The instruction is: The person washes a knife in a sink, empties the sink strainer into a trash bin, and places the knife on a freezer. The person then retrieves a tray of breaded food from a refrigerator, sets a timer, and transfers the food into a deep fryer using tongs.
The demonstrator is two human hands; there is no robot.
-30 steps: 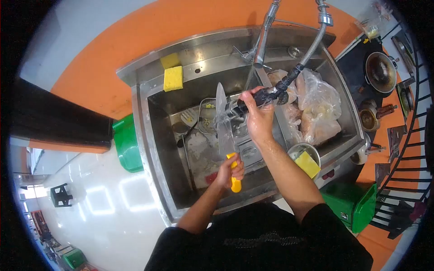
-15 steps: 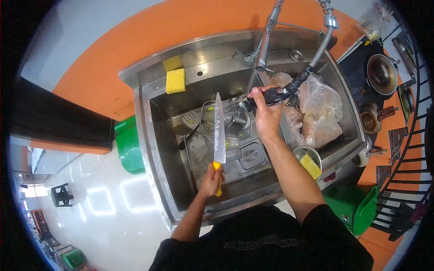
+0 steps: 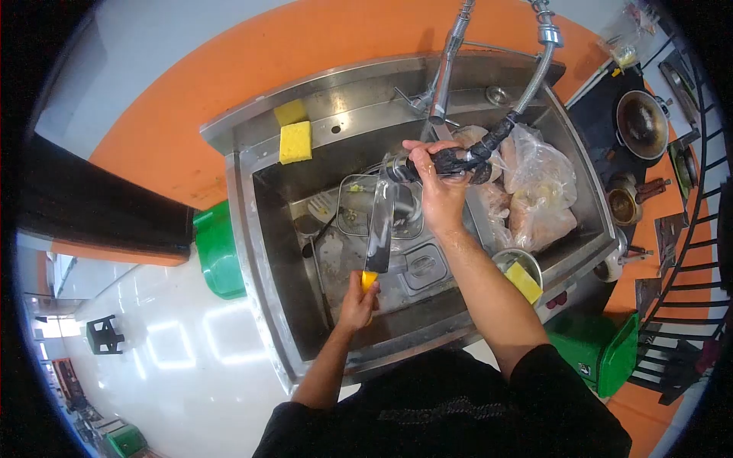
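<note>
My left hand (image 3: 357, 304) is closed round the yellow handle of a large knife (image 3: 379, 233), its blade pointing away from me over the sink. In my right hand (image 3: 440, 183) is the black-wrapped spray nozzle (image 3: 456, 160) of the hose tap, its head aimed left at the upper part of the blade. The blade looks wet. Below them in the sink basin (image 3: 279, 221) lie a rectangular metal pan (image 3: 353, 221), a metal lid (image 3: 424, 267), a slotted turner (image 3: 321, 206) and a ladle (image 3: 307, 224).
Plastic bags of raw meat (image 3: 540, 191) fill the sink's right side. A yellow sponge (image 3: 295, 143) sits on the back left ledge; another sponge (image 3: 523, 282) rests in a metal bowl (image 3: 539, 263). A metal spout (image 3: 440, 95) hangs overhead. Green bins (image 3: 219, 252) flank the sink, and a wok (image 3: 643, 124) stands right.
The spray nozzle has shifted left and slightly up, now meeting the blade. The knife has turned, its tip swinging to the right and its blade face tilting.
</note>
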